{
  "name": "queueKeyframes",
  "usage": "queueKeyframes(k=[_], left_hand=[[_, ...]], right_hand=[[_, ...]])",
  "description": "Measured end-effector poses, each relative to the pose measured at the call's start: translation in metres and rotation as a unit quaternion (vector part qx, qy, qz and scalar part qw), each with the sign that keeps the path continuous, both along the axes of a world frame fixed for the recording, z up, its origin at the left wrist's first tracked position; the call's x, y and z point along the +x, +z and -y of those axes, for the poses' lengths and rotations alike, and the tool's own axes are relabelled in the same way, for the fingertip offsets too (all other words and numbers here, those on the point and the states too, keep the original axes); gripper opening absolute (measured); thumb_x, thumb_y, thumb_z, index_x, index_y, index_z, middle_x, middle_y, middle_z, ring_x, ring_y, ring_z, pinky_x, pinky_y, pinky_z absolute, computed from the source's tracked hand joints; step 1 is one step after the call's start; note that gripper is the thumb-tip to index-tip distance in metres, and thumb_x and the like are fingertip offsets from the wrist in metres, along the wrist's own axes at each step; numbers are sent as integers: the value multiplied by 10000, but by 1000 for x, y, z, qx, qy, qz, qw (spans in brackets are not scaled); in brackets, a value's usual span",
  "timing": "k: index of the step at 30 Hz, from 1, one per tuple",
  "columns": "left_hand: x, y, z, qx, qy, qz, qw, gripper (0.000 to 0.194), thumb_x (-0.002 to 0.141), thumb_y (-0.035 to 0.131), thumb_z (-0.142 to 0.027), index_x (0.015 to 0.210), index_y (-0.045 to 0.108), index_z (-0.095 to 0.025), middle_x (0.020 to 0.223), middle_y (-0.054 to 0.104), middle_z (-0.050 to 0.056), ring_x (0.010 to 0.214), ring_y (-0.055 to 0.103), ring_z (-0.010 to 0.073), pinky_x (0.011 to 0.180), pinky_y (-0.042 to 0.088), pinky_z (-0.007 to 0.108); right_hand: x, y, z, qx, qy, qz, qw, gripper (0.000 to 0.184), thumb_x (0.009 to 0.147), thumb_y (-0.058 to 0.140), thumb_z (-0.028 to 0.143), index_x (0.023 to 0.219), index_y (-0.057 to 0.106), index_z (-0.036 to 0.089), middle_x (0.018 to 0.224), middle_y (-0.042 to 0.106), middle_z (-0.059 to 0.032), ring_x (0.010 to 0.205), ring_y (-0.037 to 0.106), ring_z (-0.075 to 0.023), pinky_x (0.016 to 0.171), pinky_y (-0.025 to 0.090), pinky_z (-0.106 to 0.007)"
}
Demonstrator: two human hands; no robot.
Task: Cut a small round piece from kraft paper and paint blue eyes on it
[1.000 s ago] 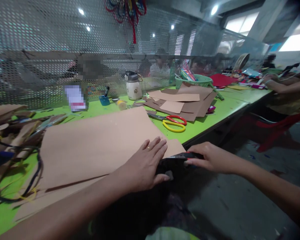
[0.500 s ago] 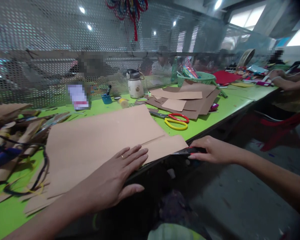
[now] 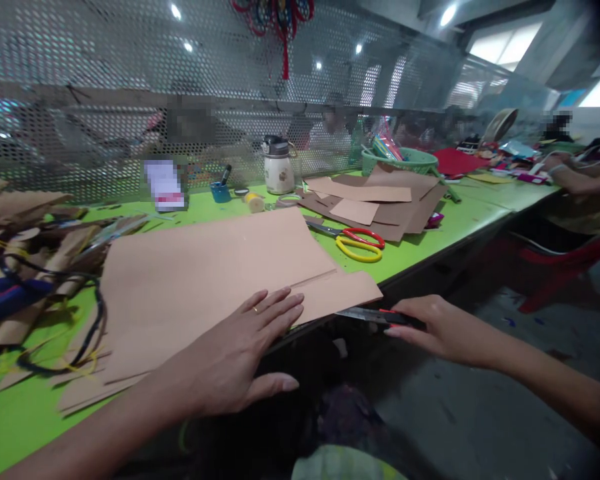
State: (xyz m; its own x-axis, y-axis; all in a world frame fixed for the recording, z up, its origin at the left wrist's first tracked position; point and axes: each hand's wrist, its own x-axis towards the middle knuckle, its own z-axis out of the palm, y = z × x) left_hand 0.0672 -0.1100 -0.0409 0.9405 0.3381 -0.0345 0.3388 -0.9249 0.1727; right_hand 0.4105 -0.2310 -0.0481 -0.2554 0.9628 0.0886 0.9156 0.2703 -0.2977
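Observation:
A large sheet of brown kraft paper (image 3: 195, 260) lies on the green table, with more sheets under its lower left edge. My left hand (image 3: 250, 340) rests on it, fingers stretched out and the thumb past the table's front edge. A slit runs across the paper's right part, marking off a strip (image 3: 347, 287) along the front. In my right hand (image 3: 435, 327) is a utility knife (image 3: 375, 316) with a black and red handle. Its blade points left, just below the strip's front edge. Scissors (image 3: 353, 243) with one red and one yellow handle lie behind the strip.
Brown paper pieces (image 3: 395, 207) lie before a green basket (image 3: 415, 161). A bottle (image 3: 279, 173), a blue cup (image 3: 221, 193) and a phone (image 3: 165, 187) stand along the perforated screen. Scraps and cords (image 3: 40, 287) crowd the left. Another person's arm (image 3: 580, 175) shows at far right.
My right hand has moved down and a little right with the knife, away from the strip's right corner. The left hand stays flat on the paper. The view has shifted slightly.

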Motion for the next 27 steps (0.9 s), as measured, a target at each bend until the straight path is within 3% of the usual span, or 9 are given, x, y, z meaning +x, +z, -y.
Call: queueKeyframes(k=[9, 19, 27], left_hand=[[-1, 0, 1, 10, 3, -7, 1000, 845, 911, 442, -689, 1567, 114, -269, 1629, 209, 44, 1504, 180, 245, 1235, 147, 481], [0, -1, 1, 5, 4, -3, 1000, 853, 911, 439, -691, 1567, 138, -236, 1631, 202, 53, 1508, 165, 241, 1239, 120, 460], [6, 2, 8, 3, 9, 6, 1000, 878, 887, 531, -646, 1552, 213, -168, 1622, 205, 123, 1502, 166, 308, 1220, 159, 509]], right_hand=[[-33, 13, -24, -63, 54, 7, 997, 405, 998, 465, 467, 986, 695, 134, 878, 739, -125, 805, 695, -237, 713, 476, -296], [-52, 5, -26, -49, 46, -21, 998, 389, 990, 499, 452, 996, 702, 120, 943, 745, -141, 859, 684, -230, 765, 476, -296], [-52, 4, -27, -45, 40, -18, 998, 381, 979, 515, 461, 994, 707, 132, 956, 744, -142, 882, 682, -238, 781, 470, -296]])
